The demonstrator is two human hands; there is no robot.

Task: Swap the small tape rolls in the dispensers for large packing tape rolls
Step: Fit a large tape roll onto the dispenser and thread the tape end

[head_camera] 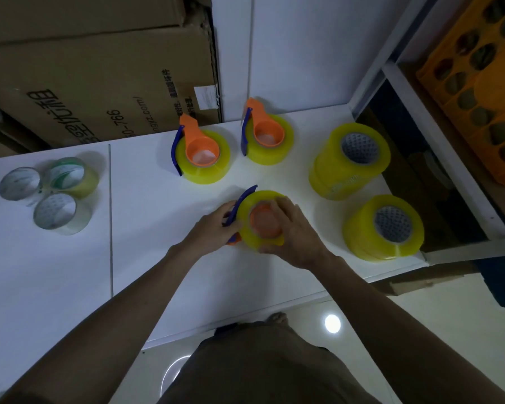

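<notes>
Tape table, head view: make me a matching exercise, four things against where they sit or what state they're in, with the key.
Things
1. small tape rolls
2. spare large rolls
3. two loaded dispensers
4. third dispenser

Places or states
A. held in the left hand and right hand
B. clustered at the table's left
C. stacked at the table's right
D. standing untouched at the back

Pairs: 1-B, 2-C, 3-D, 4-A

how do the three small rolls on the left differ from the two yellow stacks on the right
The small rolls are clear or pale, thin-walled and low; the yellow stacks are deep yellow, thick-walled and much taller. The small rolls sit clustered together; the stacks stand apart. All are out of dispensers, cores facing up, on the white table.
</notes>
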